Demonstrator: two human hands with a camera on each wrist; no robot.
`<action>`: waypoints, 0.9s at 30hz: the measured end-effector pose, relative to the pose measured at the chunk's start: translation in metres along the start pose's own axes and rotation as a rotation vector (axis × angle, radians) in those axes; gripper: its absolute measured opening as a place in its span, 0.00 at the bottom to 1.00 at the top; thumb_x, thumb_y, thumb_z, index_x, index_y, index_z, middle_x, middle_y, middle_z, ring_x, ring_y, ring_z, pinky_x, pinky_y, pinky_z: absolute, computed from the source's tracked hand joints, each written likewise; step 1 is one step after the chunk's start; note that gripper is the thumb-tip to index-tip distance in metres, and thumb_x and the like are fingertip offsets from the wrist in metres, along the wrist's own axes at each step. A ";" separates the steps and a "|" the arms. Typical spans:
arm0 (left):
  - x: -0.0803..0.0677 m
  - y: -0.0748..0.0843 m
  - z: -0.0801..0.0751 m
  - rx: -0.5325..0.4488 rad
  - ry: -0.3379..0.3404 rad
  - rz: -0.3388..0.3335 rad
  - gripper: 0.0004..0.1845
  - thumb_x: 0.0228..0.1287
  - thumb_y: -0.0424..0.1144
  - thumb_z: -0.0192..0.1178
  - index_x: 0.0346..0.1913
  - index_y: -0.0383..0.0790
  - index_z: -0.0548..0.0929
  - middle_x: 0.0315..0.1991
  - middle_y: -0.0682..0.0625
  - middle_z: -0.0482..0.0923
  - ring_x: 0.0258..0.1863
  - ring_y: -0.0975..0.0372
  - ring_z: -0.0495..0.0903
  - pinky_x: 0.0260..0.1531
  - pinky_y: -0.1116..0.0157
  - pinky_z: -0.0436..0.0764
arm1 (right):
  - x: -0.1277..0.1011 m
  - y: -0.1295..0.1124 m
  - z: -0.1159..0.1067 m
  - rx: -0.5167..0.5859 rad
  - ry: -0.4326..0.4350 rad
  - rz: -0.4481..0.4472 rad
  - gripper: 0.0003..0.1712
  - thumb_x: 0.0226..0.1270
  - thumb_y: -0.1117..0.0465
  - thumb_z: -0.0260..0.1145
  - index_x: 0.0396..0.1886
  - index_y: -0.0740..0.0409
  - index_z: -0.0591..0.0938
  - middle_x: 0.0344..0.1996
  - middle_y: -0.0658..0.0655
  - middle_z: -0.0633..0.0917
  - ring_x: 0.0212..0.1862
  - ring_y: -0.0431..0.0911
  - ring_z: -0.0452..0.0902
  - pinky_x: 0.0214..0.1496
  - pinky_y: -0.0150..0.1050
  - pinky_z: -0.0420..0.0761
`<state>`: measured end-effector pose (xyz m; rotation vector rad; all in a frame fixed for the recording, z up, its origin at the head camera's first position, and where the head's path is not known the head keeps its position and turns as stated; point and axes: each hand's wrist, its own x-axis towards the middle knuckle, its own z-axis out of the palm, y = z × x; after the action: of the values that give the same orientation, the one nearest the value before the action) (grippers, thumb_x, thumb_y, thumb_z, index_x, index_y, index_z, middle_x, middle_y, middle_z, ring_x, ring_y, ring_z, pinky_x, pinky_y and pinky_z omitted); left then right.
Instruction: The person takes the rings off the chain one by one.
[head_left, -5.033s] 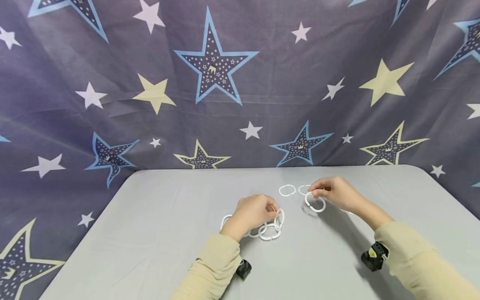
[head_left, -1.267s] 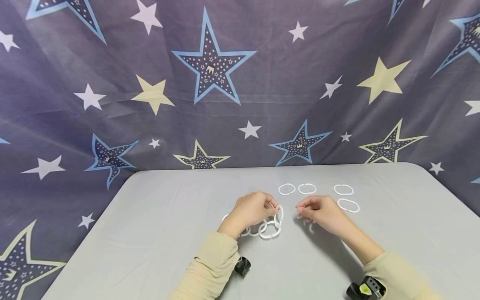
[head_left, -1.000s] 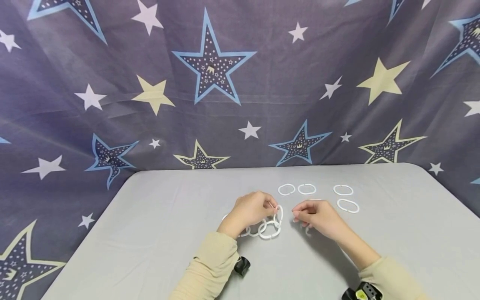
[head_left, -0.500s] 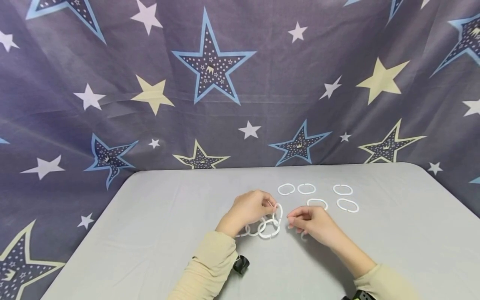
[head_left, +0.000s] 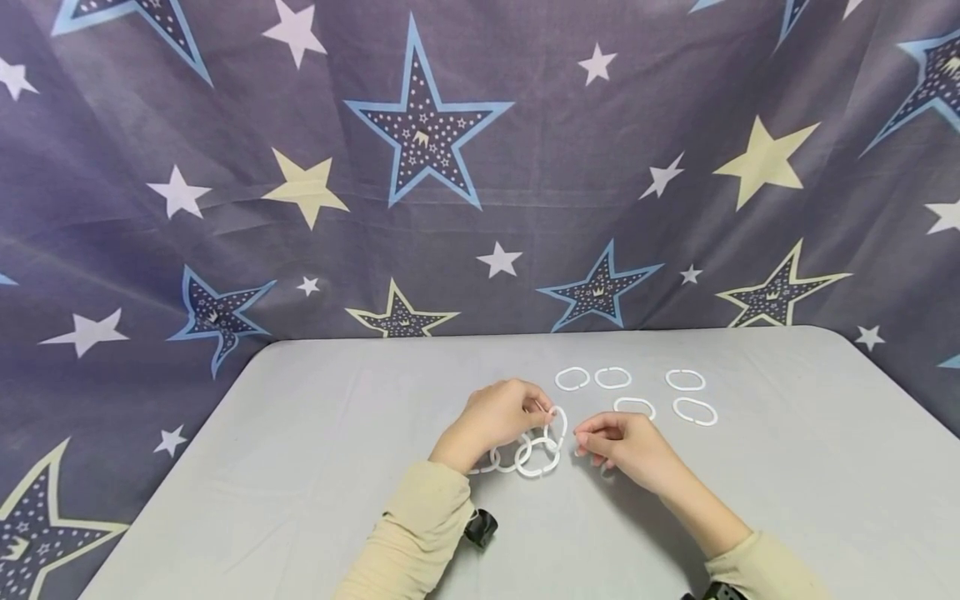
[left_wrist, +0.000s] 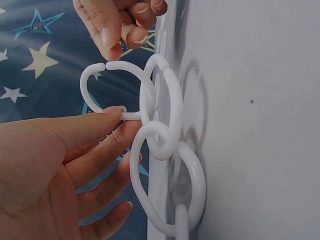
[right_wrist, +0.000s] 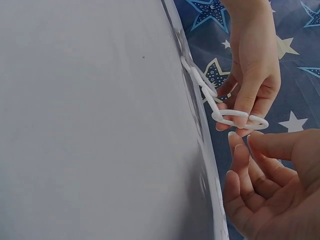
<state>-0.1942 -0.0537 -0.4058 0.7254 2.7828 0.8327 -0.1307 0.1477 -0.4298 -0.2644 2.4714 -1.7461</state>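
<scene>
My left hand (head_left: 502,412) pinches the end link of a white plastic chain between thumb and fingers. In the left wrist view this split oval link (left_wrist: 125,66) has its narrow gap facing upward. Several more chain links (left_wrist: 192,170) hang from it and run down to the table. My right hand (head_left: 626,446) is beside the held link, fingers loosely bent. Its thumb tip (right_wrist: 254,139) is close to the gap; whether it touches, I cannot tell. Nothing shows in its grasp in the right wrist view. Part of the chain is hidden behind my left hand.
Several loose white links lie flat farther back on the grey table (head_left: 300,467), among them a left one (head_left: 572,379) and a right one (head_left: 695,412). Another loose link (head_left: 634,402) lies just behind my right hand. A star-patterned cloth (head_left: 525,183) hangs behind the table.
Five seconds ago my right hand held a loose link farther right. It has since moved left and nearer, beside the chain's end link. My left hand keeps its pinch, almost in place.
</scene>
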 end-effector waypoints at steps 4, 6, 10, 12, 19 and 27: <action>0.000 0.000 -0.001 0.000 -0.003 0.010 0.03 0.64 0.47 0.67 0.38 0.55 0.88 0.28 0.68 0.82 0.29 0.72 0.77 0.39 0.61 0.74 | -0.001 0.000 0.001 0.000 -0.001 0.000 0.12 0.67 0.67 0.66 0.41 0.76 0.82 0.26 0.59 0.87 0.25 0.42 0.76 0.25 0.34 0.77; 0.000 -0.001 -0.002 -0.003 -0.005 0.014 0.04 0.65 0.47 0.66 0.39 0.55 0.88 0.28 0.68 0.82 0.30 0.72 0.77 0.40 0.60 0.74 | -0.001 0.000 0.002 -0.004 0.001 0.006 0.13 0.67 0.66 0.67 0.41 0.76 0.82 0.26 0.59 0.87 0.25 0.42 0.76 0.25 0.34 0.77; 0.000 -0.003 -0.003 -0.011 -0.010 0.014 0.04 0.65 0.46 0.66 0.40 0.55 0.88 0.30 0.67 0.83 0.31 0.72 0.77 0.41 0.60 0.74 | -0.002 -0.001 0.004 -0.017 0.008 0.017 0.12 0.66 0.65 0.67 0.40 0.74 0.83 0.26 0.59 0.87 0.25 0.42 0.76 0.25 0.34 0.77; 0.000 -0.004 -0.004 -0.015 -0.011 0.014 0.04 0.65 0.46 0.66 0.40 0.56 0.88 0.31 0.67 0.83 0.32 0.71 0.78 0.42 0.60 0.74 | -0.001 -0.001 0.005 -0.017 0.006 0.016 0.12 0.66 0.65 0.67 0.40 0.74 0.83 0.26 0.60 0.87 0.25 0.42 0.77 0.26 0.34 0.78; 0.000 -0.006 -0.004 -0.029 -0.015 0.011 0.03 0.65 0.46 0.66 0.40 0.56 0.88 0.31 0.67 0.83 0.32 0.71 0.79 0.42 0.59 0.75 | 0.001 -0.002 0.004 -0.008 0.010 0.019 0.13 0.67 0.65 0.66 0.41 0.75 0.83 0.26 0.59 0.87 0.25 0.42 0.77 0.26 0.35 0.79; 0.001 -0.005 -0.004 -0.037 -0.026 0.028 0.05 0.65 0.47 0.66 0.41 0.56 0.88 0.29 0.67 0.82 0.30 0.72 0.78 0.39 0.62 0.75 | 0.006 -0.002 0.000 -0.010 0.044 0.024 0.13 0.68 0.64 0.66 0.41 0.73 0.84 0.27 0.57 0.87 0.27 0.43 0.78 0.29 0.36 0.80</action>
<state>-0.1980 -0.0592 -0.4055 0.7658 2.7330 0.8709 -0.1363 0.1463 -0.4277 -0.1977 2.5036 -1.7492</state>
